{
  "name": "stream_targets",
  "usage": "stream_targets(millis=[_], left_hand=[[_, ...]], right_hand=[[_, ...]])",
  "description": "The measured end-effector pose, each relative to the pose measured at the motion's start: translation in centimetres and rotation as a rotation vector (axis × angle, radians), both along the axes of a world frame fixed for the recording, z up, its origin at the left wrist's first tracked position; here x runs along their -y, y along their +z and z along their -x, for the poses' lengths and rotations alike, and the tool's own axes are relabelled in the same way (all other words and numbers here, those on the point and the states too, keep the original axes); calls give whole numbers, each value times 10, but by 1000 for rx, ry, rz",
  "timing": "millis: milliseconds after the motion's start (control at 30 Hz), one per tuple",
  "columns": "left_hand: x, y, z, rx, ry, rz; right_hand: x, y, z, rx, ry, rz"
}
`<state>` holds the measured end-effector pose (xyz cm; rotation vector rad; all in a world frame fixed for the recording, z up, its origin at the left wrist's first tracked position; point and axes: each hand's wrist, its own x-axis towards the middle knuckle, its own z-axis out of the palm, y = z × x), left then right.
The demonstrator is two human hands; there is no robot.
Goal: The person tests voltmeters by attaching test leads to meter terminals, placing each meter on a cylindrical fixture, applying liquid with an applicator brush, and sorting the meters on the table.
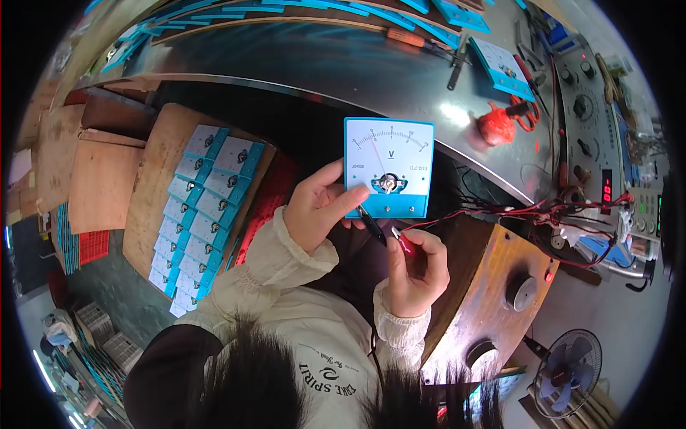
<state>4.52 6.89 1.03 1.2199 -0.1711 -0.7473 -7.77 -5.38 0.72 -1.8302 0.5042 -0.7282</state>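
Has a metal bench (300, 71) ahead, glossy, with a bright glare towards the right. Carries there, along the far edge, curved rows of blue pieces (461, 16); nearer, a screwdriver (407, 38) with an orange handle, a flat meter (502, 68) and a red lump (496, 127) too unclear to name. Shows to the left a wooden board (153, 161) bearing two overlapping rows of blue-and-white units (191, 166), beside a red crate (256, 227), with plywood (105, 179) farther left above a green floor (136, 304). Shows to the right a wooden box (493, 279) with two round knobs (524, 292), then a fan (569, 372) low in the corner and a control panel (582, 107) with red digits above a tangle of wires (522, 211).

Holds the voltmeter (389, 150) up between bench and body, face towards the head, needle left of centre on the scale. Grips its lower left corner in the left hand (313, 211), nearly closed, thumb on the front. Meets a black clip (371, 226) at the lower edge, just by the left thumb. Pinches a red clip (406, 247) between thumb and fingers of the right hand (414, 275), metal tip apart from the voltmeter. Cannot tell of any touch between black clip and right fingertips.
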Motion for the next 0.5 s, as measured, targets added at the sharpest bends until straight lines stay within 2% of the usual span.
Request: stream_targets(millis=[367,500], left_hand=[[-5,-5,-4,-61,-9,92],[-5,-1,-3,-67,80,107]], right_hand=[[-9,9,-17,-103,99,244],[-11,5,-22,-94,145,324]])
